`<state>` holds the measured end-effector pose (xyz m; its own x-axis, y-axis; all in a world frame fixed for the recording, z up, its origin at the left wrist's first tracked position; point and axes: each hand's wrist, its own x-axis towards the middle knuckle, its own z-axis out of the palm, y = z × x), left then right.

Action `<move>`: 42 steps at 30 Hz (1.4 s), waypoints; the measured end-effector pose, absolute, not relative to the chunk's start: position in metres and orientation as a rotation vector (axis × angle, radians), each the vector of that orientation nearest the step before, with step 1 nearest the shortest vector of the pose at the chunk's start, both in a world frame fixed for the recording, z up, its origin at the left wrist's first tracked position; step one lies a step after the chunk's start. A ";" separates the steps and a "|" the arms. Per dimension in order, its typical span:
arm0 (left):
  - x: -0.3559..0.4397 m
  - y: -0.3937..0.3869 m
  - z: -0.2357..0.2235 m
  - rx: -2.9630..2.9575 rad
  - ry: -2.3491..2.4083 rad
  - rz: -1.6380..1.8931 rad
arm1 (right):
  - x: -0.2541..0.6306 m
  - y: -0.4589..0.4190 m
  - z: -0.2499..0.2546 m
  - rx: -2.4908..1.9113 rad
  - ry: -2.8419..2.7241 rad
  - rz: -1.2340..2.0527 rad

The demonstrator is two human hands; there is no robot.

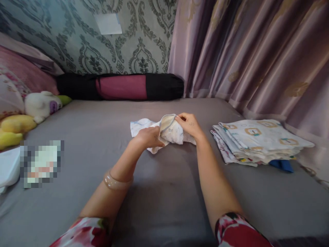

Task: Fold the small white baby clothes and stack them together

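In the middle of the bed, a small white printed cloth (176,134) with blue-grey edging lies bunched up, a cream inner side showing under its raised edge. It may be a baby garment, but its full shape is hidden by folds. My left hand (150,136) is closed on the near left part of it, with the thumb inside the fold. At the upper right, my right hand (189,124) pinches the trimmed edge between thumb and fingers. A loose end of the cloth spreads out flat behind my left hand.
A stack of folded printed cloths (259,137) sits on the right, a blue piece (282,165) poking out beneath. A black and maroon roll (120,86) lies along the wall. Plush toys (41,104), a white tray-like object (9,167) and a blurred item (42,164) are left.
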<state>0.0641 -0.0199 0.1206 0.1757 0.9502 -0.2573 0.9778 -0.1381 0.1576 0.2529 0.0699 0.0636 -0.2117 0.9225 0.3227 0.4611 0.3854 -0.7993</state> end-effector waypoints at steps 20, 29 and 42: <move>-0.010 -0.038 0.166 1.464 1.446 1.642 | 0.273 0.011 0.148 -0.963 -1.631 0.958; -0.019 -0.030 0.154 1.590 1.468 1.273 | 0.269 0.027 0.129 -1.131 -1.638 1.039; -0.007 -0.006 0.124 1.487 1.467 1.245 | 0.267 0.045 0.107 -1.197 -1.701 0.927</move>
<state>-0.0074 -0.0055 0.1241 -0.1009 0.9824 0.1573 0.3156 -0.1184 0.9415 0.2673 0.0450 0.1067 -0.1931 0.9572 0.2157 0.3378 0.2713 -0.9013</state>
